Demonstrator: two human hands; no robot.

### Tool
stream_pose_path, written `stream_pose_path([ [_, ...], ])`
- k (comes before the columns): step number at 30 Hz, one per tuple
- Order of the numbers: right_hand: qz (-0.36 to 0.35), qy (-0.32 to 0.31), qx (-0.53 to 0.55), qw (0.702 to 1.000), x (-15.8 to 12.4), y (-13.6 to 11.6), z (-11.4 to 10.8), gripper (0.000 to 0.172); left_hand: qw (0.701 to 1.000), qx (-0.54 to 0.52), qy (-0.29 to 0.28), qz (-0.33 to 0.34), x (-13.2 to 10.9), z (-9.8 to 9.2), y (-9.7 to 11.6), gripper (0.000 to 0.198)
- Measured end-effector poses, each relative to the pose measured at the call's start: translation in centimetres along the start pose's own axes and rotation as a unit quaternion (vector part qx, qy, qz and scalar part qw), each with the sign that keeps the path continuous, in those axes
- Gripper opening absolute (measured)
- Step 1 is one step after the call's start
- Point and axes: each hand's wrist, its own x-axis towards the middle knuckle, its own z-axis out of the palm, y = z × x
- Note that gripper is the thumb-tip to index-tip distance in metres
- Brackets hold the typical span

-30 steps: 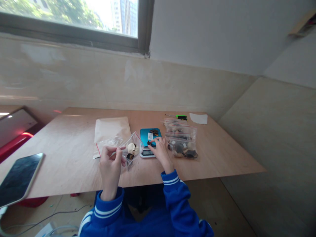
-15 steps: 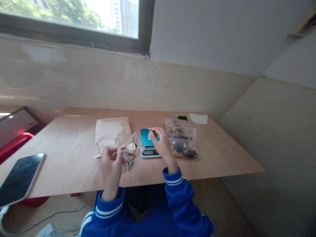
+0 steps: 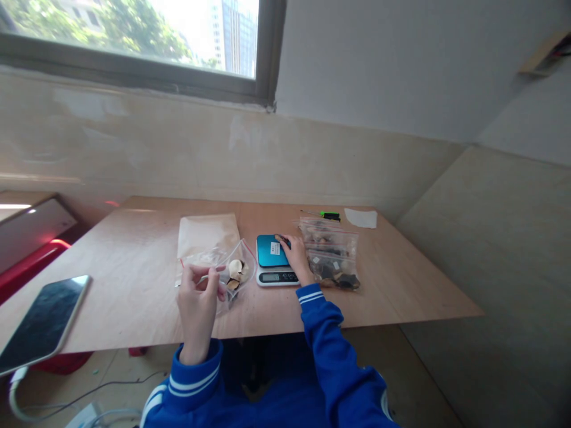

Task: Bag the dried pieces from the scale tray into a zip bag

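Note:
My left hand (image 3: 197, 297) pinches the top edge of a clear zip bag (image 3: 237, 274) holding pale shell-like pieces and a few dark ones. My right hand (image 3: 294, 254) rests at the back right of a digital scale (image 3: 272, 276) with a teal platform and a small white label. Its fingers hold a dark piece (image 3: 282, 239) just above the platform's rear edge. Close to the right of that hand lies a stack of zip bags (image 3: 331, 254) filled with dark and pale pieces.
A kraft envelope (image 3: 209, 235) lies under the left bag on the wooden table (image 3: 129, 285). A green-handled screwdriver (image 3: 331, 216) and white paper (image 3: 361, 218) sit at the far edge. A phone (image 3: 44, 324) lies at the near left corner.
The dark pieces on the platform are gone from their earlier spot. My right hand has moved from the scale's front right to its back right, with a dark piece in its fingers. My left hand stays put.

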Motion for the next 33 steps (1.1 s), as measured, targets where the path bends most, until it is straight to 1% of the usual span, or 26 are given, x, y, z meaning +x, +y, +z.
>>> stream_pose_path([
  [4,0.028,0.025,0.061,0.997,-0.4,-1.4,-1.1,0.033,1.000,0.004,-0.004,-0.002,-0.1,0.2,0.0,0.020],
  [7,0.036,0.021,0.139,0.989,-1.3,-4.1,-2.8,0.038,1.000,0.004,-0.006,-0.009,-0.1,0.4,-0.1,0.021],
  [8,0.038,0.005,0.188,0.981,-1.7,-5.4,-3.4,0.038,1.000,0.002,-0.007,-0.013,-0.2,0.5,-0.1,0.021],
  [9,0.034,-0.025,0.232,0.972,-2.1,-6.8,-4.1,0.037,1.000,0.000,-0.008,-0.016,-0.2,0.6,-0.2,0.021],
  [11,0.013,-0.095,0.269,0.958,-3.2,-9.7,-5.3,0.034,1.000,-0.002,-0.009,-0.019,-0.2,0.7,-0.2,0.021],
  [13,-0.030,-0.165,0.250,0.954,-4.1,-12.1,-6.1,0.031,1.000,0.000,-0.008,-0.015,-0.3,0.8,-0.1,0.020],
  [14,-0.056,-0.199,0.232,0.950,-4.3,-13.0,-6.3,0.030,1.000,0.000,-0.007,-0.011,-0.3,0.8,-0.1,0.020],
  [15,-0.079,-0.220,0.214,0.948,-4.5,-13.5,-6.4,0.030,1.000,-0.001,-0.005,-0.008,-0.3,0.8,0.0,0.019],
  [16,-0.095,-0.225,0.196,0.950,-4.5,-13.5,-6.3,0.029,1.000,-0.003,-0.004,-0.006,-0.4,0.7,0.1,0.019],
  [17,-0.104,-0.211,0.178,0.956,-4.3,-13.1,-6.0,0.028,1.000,-0.005,-0.001,-0.006,-0.4,0.6,0.2,0.019],
  [18,-0.101,-0.180,0.154,0.966,-4.0,-12.3,-5.6,0.027,1.000,-0.007,0.002,-0.006,-0.4,0.5,0.2,0.018],
  [20,-0.074,-0.096,0.084,0.989,-3.2,-9.6,-4.5,0.024,1.000,-0.012,0.008,-0.005,-0.3,0.2,0.3,0.019],
  [22,-0.030,-0.051,-0.025,0.998,-2.4,-6.3,-3.3,0.021,1.000,-0.016,0.011,-0.001,-0.2,0.0,0.3,0.019],
  [25,0.007,-0.028,-0.070,0.997,-1.8,-2.2,-2.0,0.024,1.000,-0.018,0.010,0.001,-0.1,-0.2,0.2,0.019],
  [27,0.017,-0.023,-0.082,0.996,-1.6,-0.5,-1.5,0.025,1.000,-0.018,0.005,0.000,-0.1,-0.2,0.1,0.019],
  [29,0.021,-0.021,-0.091,0.995,-1.6,0.3,-1.3,0.024,1.000,-0.019,0.000,-0.002,-0.1,-0.1,0.1,0.020],
  [33,0.016,-0.024,-0.092,0.995,-1.4,0.6,-1.3,0.015,1.000,-0.022,-0.004,-0.004,-0.2,0.0,0.1,0.021],
])
